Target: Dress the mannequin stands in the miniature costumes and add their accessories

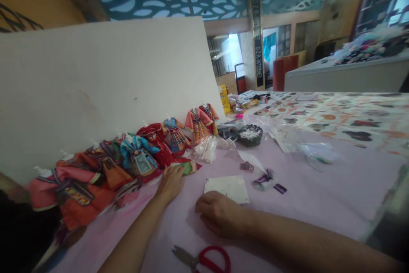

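My left hand (171, 182) reaches to the foot of a red doll dress (156, 145). Its fingers are together on a small green cloth piece (189, 167) with an orange edge; the fingertips are partly hidden. My right hand (219, 213) rests with curled fingers at the near edge of a white card (228, 187). What its fingers hold, if anything, is hidden. Red-handled scissors (214, 259) lie nearest to me, blades pointing left. Beyond the card are a small patterned tag (247, 166) and a purple ribbon piece (266, 178).
Several small costumes, such as a blue dress (139, 156) and an orange one (84, 196), lean along a white board (105, 77). A dark bowl (249, 134) with white bits stands farther back. Clear plastic bags (319, 152) lie right on the lilac tablecloth (306, 213).
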Motion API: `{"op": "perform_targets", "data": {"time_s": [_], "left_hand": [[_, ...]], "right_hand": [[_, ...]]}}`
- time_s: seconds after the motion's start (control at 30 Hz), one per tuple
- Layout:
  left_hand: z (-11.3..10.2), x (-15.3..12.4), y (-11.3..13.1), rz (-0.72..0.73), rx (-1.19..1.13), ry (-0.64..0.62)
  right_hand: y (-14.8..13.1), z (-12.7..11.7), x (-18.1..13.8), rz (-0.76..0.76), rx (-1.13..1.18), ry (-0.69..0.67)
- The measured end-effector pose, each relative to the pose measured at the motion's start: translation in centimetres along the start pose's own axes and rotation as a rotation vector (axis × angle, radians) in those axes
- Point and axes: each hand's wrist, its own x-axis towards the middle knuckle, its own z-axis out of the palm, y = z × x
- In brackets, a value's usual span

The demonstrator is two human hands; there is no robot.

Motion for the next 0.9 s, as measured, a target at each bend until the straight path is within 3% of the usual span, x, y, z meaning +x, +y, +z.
{"op": "perform_targets", "data": {"time_s": [0.23,0.4,0.53,0.6,0.7,0.77,0.9], "left_hand": [[-2.8,-2.6,1.5,-0.005,-0.047,0.145],[-3.8,-7.7,2.3,0.071,-0.121,0.357],[-4.7,-12.4,3.0,0.128,-0.123,0.523],[-5.0,-14.4,3.5,0.14,-0.109,0.584],[-5.0,-16.4,4.0,0.14,-0.065,0.651],[-4.9,-17.2,4.0,0.147,-0.018,0.677],[-4.5,-17.6,3.3,0.174,0.054,0.697]], "right_hand": [[0.1,-0.5,-0.1,-0.003,0.005,0.093],[-0.2,-1.9,0.2,-0.062,0.02,0.208],[0.6,-5.4,1.8,-0.109,0.018,0.263],[2.2,-7.8,3.5,-0.065,0.004,0.293],[6.2,-11.9,7.3,0.147,-0.071,0.386],[9.4,-14.4,10.3,0.326,-0.121,0.492],[15.2,-17.5,15.7,0.483,-0.184,0.592]]}}
